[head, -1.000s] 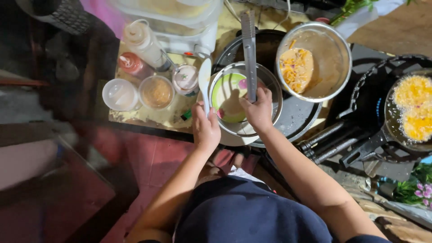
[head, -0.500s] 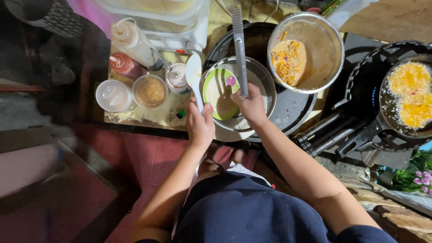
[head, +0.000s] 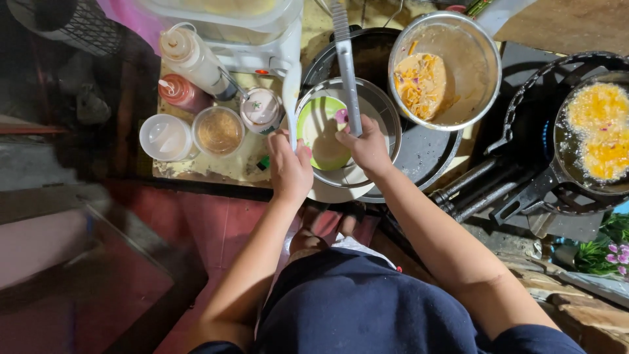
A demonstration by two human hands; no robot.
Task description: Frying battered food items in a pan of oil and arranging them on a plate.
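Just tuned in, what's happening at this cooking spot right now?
A person's left hand grips a white spatula and the right hand a long metal utensil, both over a round steel bowl holding a green plate. Beside it sits a metal pot of orange batter; yellow fritters fry in a dark pan.
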